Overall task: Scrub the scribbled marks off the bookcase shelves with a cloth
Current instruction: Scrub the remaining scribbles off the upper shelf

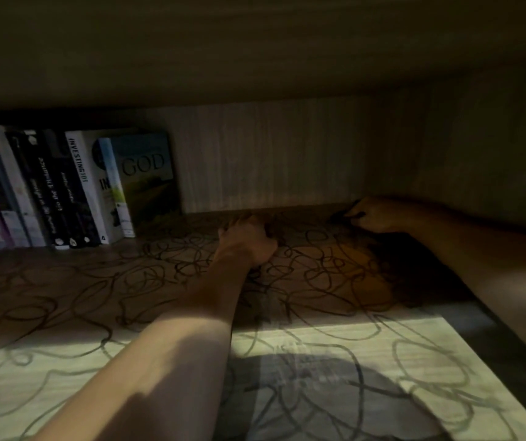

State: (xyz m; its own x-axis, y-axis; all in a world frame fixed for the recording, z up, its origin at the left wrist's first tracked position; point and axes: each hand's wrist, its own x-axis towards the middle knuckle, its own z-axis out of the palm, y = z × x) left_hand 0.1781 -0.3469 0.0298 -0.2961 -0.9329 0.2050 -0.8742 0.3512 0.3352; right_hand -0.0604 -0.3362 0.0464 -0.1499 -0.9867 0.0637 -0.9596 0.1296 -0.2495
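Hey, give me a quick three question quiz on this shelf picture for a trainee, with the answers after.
1. True or false: the scribbled marks cover only the front edge of the shelf.
2. Where do the books stand? A back left; B back right; C front middle.
3. Fill in: the right hand is at the back right ____, the left hand mid-shelf.
Key: 1 false; 2 A; 3 corner.

- pale wood-grain shelf [334, 338], looping dark scribbles [147, 275] all over, rear half in shadow
- row of upright books [64, 189] standing at back left
- both hands rest on it
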